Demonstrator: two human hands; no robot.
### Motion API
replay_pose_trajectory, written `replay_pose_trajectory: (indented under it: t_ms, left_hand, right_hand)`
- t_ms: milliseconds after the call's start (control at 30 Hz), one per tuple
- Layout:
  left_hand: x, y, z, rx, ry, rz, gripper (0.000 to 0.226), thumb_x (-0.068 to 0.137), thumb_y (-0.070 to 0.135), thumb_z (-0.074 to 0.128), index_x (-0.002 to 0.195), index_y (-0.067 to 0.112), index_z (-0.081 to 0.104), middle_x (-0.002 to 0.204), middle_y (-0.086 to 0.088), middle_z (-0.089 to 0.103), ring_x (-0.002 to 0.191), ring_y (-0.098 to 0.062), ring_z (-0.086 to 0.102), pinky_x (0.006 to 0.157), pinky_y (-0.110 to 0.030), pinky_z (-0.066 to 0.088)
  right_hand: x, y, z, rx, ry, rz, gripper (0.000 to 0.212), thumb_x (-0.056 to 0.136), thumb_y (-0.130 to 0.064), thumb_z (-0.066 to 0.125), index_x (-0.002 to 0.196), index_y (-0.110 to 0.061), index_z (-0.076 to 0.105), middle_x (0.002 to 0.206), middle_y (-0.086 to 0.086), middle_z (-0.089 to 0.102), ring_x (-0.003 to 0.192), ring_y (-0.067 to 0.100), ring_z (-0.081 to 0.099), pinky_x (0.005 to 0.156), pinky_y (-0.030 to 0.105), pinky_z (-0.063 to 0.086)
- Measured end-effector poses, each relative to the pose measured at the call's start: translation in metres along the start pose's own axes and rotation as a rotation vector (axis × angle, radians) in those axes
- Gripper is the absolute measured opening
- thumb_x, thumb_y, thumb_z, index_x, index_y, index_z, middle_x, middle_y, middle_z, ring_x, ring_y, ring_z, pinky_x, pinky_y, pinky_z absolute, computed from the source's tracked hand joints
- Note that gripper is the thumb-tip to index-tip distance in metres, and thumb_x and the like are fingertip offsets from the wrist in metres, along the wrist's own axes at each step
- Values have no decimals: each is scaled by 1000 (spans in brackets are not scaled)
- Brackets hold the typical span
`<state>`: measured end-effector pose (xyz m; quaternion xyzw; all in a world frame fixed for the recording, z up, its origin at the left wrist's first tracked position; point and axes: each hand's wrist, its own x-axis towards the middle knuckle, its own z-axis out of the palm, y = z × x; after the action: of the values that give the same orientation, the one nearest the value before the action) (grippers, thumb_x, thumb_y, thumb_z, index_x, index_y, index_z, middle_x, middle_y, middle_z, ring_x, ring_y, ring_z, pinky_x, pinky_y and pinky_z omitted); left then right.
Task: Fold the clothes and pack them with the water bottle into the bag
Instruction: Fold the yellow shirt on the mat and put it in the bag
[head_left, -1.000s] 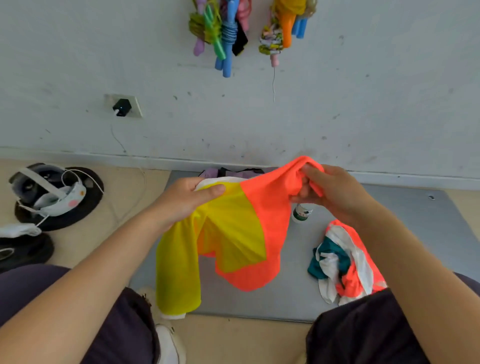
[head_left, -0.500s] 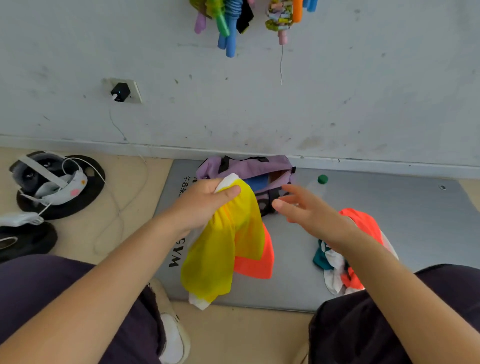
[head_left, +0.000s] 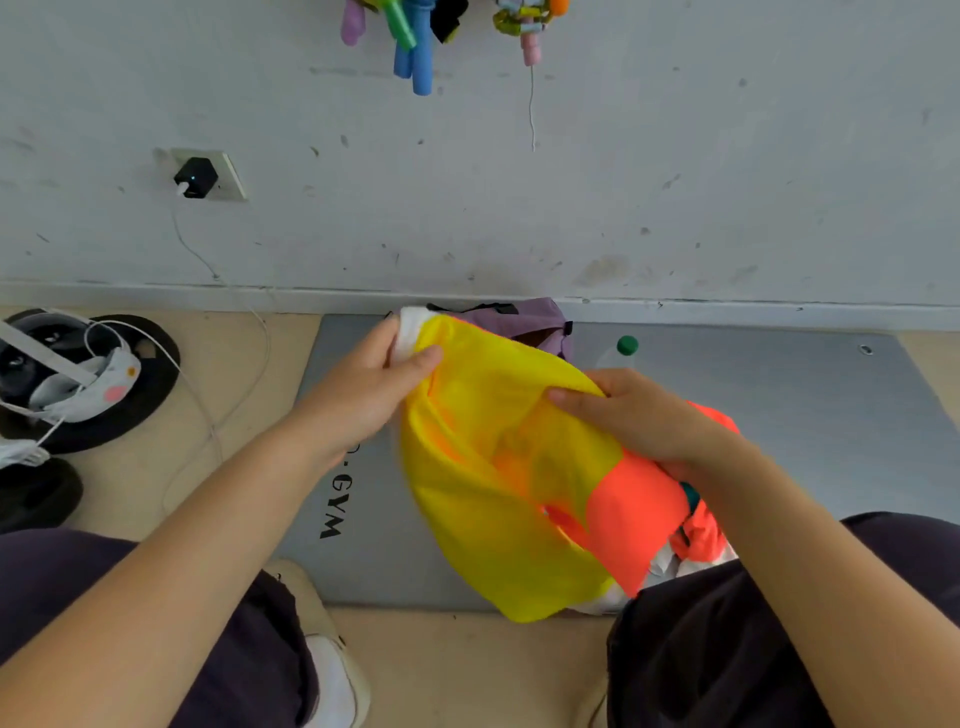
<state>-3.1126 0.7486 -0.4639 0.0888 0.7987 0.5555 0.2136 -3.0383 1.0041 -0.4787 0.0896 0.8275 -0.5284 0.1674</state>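
Head view: two hands held one yellow-and-orange garment (head_left: 498, 467) over the mat (head_left: 779, 415).
Left hand (head_left: 374, 395) pinched its white hem; right hand (head_left: 639, 415), free half a second before, now gripped the top fold; one bottle (head_left: 621, 353) and one bag (head_left: 530, 319) lay near the mat's far edge.

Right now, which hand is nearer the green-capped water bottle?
Right. The right hand grips the yellow-and-orange garment just in front of the water bottle; the left hand pinches the garment's white hem farther to the left.
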Motion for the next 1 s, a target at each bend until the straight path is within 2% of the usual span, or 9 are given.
replay_pose_trajectory:
  t_ms: [100,233,333,467,600,733,867,933,1000]
  left_hand:
    - [-9,0,17,174,-13,26,64,77,66,67,127,31,51,117,14,59,106,-3,58,76,-14,44]
    - [-30,-1,51,-85,-550,-6,70,63,54,77,125,37,50,116,15,67,109,-2,64,84,-19,52]
    - [-32,-15,73,-145,-352,-69,52,68,33,87,114,28,63,106,10,74,99,-9,69,88,-34,57]
    - [-21,-18,67,-142,-168,-66,7,84,26,75,88,21,72,85,6,76,75,-6,69,72,-28,54]
    - [-16,-12,45,-155,-368,-99,16,79,30,75,90,20,77,89,-2,76,78,-13,69,66,-23,53]
    - [-10,-7,27,-222,-584,-155,24,75,26,83,94,13,76,91,-6,73,80,-17,68,67,-25,55]
    - [-8,-4,14,-153,-732,-135,22,65,25,84,83,20,73,81,-2,70,70,-13,66,61,-24,54]
    - [-7,-4,7,45,-709,-90,25,64,29,87,80,20,70,77,0,70,68,-12,65,60,-23,51]
    - [-3,-7,-1,283,-631,-51,25,64,34,89,76,23,70,71,8,68,64,-6,62,59,-20,46]
  right_hand:
    - [-3,-5,11,401,-72,58,39,84,-42,65,93,-4,70,95,12,74,88,25,70,76,35,58]
    - [-5,-10,28,749,-117,26,25,82,-25,62,89,-1,62,80,13,68,69,20,66,64,28,57]
    - [-3,-14,23,870,-55,-43,16,83,-16,61,96,-7,58,82,10,64,70,17,63,66,30,57]
    - [-1,-12,14,523,69,18,39,91,-27,64,121,-3,54,98,13,63,81,21,63,72,38,56]
    - [-5,-9,18,151,330,-121,61,80,-45,74,130,-24,45,112,3,61,97,15,64,84,35,55]
    - [-16,-12,17,-94,-106,-373,74,74,-39,82,138,-38,46,137,-21,50,129,-4,43,98,10,37]
    - [-15,-12,23,25,-166,-329,42,78,-18,78,119,-16,66,108,-6,69,100,3,64,85,18,50]
    - [-16,-13,19,97,-116,-267,19,82,-22,73,96,-9,71,73,-6,65,67,5,59,62,18,48]
    - [-15,-11,11,154,-78,-180,26,80,-35,71,85,-10,70,66,-2,63,61,8,59,57,21,48]
